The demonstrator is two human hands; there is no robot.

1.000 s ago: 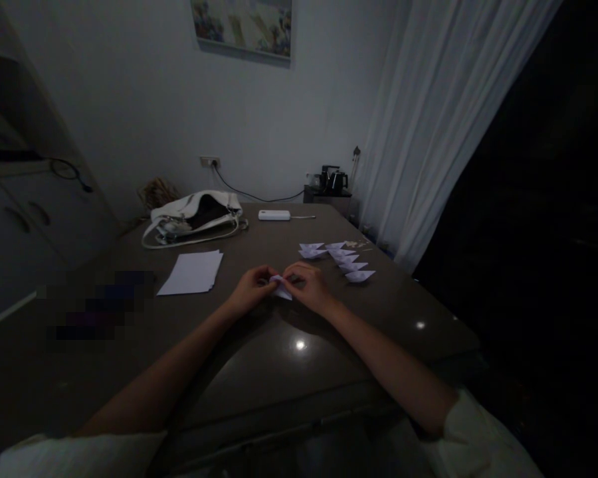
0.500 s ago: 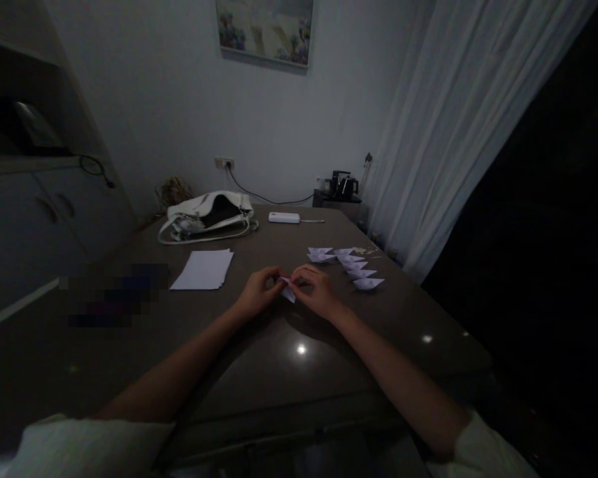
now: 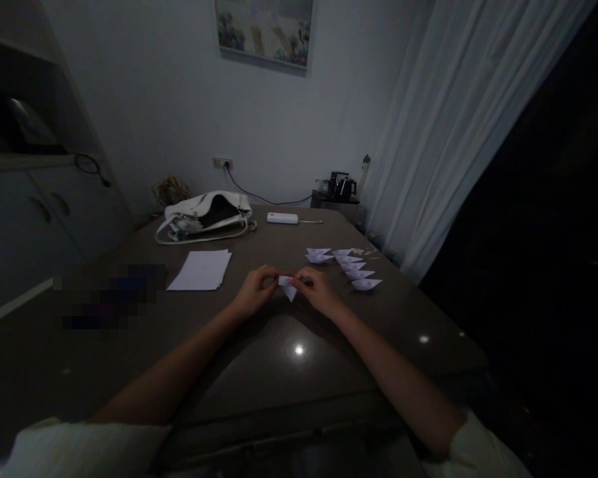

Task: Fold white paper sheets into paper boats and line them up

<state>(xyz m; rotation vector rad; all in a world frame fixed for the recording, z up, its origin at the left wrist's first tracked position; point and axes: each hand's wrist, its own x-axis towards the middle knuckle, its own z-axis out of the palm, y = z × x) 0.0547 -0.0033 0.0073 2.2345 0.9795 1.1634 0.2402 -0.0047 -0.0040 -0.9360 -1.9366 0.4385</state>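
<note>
A small folded piece of white paper (image 3: 290,290) is held between my two hands, just above the table. My left hand (image 3: 256,290) pinches its left edge with thumb and fingers. On the other side, my right hand (image 3: 317,289) grips the right edge the same way. A pointed corner of the paper hangs down toward me; its upper part is partly hidden by my fingers. To the right of my hands sit several folded paper boats (image 3: 357,274) in a loose group. A stack of white paper sheets (image 3: 200,270) lies to the left.
Farther back on the table (image 3: 299,385) are a white handbag (image 3: 206,214) and a white power bank (image 3: 282,218) with a short cable. Small pale scraps (image 3: 363,251) lie behind the boats. A black kettle (image 3: 345,189) stands beyond the table, near the curtain (image 3: 428,133).
My fingers have shifted outward along the paper, so more of it shows between them. Its pointed lower part now faces me more squarely. The view has turned very slightly.
</note>
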